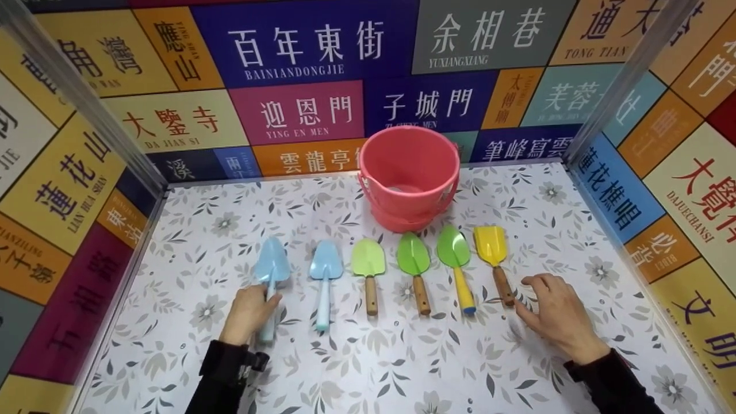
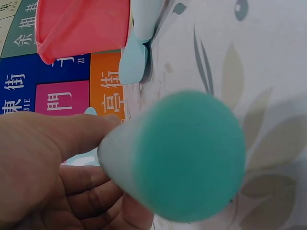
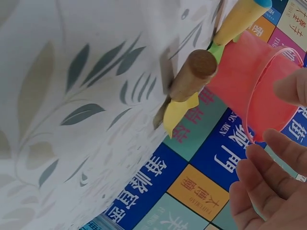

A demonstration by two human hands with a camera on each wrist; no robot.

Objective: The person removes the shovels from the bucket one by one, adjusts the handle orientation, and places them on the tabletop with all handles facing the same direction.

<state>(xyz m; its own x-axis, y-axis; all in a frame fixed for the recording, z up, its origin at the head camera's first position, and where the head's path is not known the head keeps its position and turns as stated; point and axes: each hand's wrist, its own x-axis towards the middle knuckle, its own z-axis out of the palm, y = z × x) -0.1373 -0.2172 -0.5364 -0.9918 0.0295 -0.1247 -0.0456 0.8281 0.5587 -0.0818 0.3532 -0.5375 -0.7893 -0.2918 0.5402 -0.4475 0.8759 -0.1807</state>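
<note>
My left hand (image 1: 248, 313) grips the handle of a light blue trowel (image 1: 272, 259) at the left end of a row; in the left wrist view its round teal handle end (image 2: 192, 155) fills the middle. Beside it lies a second light blue trowel (image 1: 326, 261). Near the wooden handle of a yellow hand shovel (image 1: 490, 244), my right hand (image 1: 556, 310) is held with loosely bent fingers and nothing between them. The right wrist view shows its fingers (image 3: 268, 189) apart from that wooden handle (image 3: 192, 76).
Between these lie a pale green trowel (image 1: 368, 259), a darker green one (image 1: 413, 256) and a green one with a yellow handle (image 1: 463, 287). A pink bucket (image 1: 408, 201) stands upright behind the row. Printed panels (image 1: 310, 109) wall in the floral tabletop (image 1: 391, 368).
</note>
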